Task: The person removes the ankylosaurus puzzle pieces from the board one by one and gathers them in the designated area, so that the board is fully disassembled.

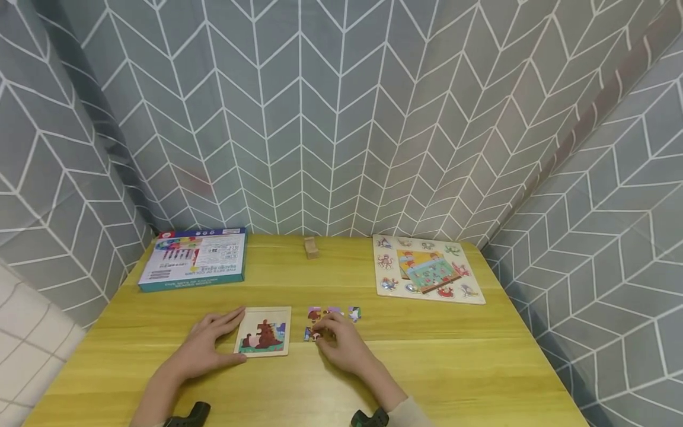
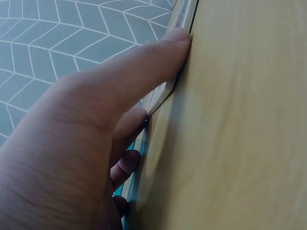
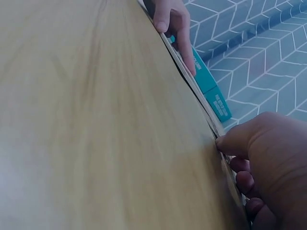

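A square wooden jigsaw board (image 1: 290,332) lies on the table, partly filled with brown, pink, green and blue pieces. At its left side rests my left hand (image 1: 205,347), thumb at the near corner and extended fingers at the far one. The left wrist view shows the thumb (image 2: 165,50) against the board's edge. To the right, my right hand (image 1: 341,344) pinches a jigsaw piece (image 1: 316,336) at the table, its curled fingers hiding part of it. Loose pieces lie just beyond: a purple and brown one (image 1: 314,312) and a white and green one (image 1: 354,313).
A flat teal-edged box (image 1: 194,261) lies at the back left. A small wooden block (image 1: 311,247) stands at the back middle. At the back right, a white sea-animal board (image 1: 384,284) carries two picture cards (image 1: 432,274). Grey patterned curtain (image 1: 320,118) surrounds the table (image 1: 453,367).
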A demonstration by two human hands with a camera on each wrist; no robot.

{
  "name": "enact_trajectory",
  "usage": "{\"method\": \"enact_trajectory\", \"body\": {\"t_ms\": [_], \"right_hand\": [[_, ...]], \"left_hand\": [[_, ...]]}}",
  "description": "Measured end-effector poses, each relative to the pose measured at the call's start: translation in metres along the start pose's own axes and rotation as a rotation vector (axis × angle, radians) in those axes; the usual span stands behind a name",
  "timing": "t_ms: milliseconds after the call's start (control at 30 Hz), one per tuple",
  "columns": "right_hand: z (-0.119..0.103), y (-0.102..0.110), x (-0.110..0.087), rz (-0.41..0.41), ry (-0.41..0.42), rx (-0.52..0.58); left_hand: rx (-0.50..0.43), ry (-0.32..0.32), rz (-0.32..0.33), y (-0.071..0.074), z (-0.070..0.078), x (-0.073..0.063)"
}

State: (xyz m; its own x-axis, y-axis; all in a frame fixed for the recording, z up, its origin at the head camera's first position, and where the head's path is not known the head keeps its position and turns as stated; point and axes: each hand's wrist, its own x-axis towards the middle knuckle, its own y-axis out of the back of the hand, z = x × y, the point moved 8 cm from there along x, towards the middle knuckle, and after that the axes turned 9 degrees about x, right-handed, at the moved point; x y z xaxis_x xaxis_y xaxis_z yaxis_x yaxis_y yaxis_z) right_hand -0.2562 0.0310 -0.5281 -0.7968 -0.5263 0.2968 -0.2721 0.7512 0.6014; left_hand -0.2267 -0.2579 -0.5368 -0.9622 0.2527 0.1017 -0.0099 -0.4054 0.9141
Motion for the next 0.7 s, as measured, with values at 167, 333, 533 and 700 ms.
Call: {"method": "enact_trajectory", "body": {"t_ms": [167, 333, 533, 700], "right_hand": [[0.0049, -0.0009, -0.0020, -0.004, -0.040, 0.009], [0.0065, -0.0017, -0.0009, -0.016, -0.060, -0.003], [0.0056, -0.0005, 0.0007, -0.010, -0.052, -0.004], [0.0051, -0.0005, 0.0001, -0.013, -0.066, 0.000]], "left_hand": [[0.003, 0.004, 0.006, -0.0027, -0.0013, -0.0002], [-0.001, 0.013, -0.004, -0.0035, -0.0033, 0.0002], [0.008, 0.017, -0.014, -0.0025, -0.0010, 0.0005], [-0.002, 0.014, -0.015, -0.0020, 0.0000, 0.0001]]}}
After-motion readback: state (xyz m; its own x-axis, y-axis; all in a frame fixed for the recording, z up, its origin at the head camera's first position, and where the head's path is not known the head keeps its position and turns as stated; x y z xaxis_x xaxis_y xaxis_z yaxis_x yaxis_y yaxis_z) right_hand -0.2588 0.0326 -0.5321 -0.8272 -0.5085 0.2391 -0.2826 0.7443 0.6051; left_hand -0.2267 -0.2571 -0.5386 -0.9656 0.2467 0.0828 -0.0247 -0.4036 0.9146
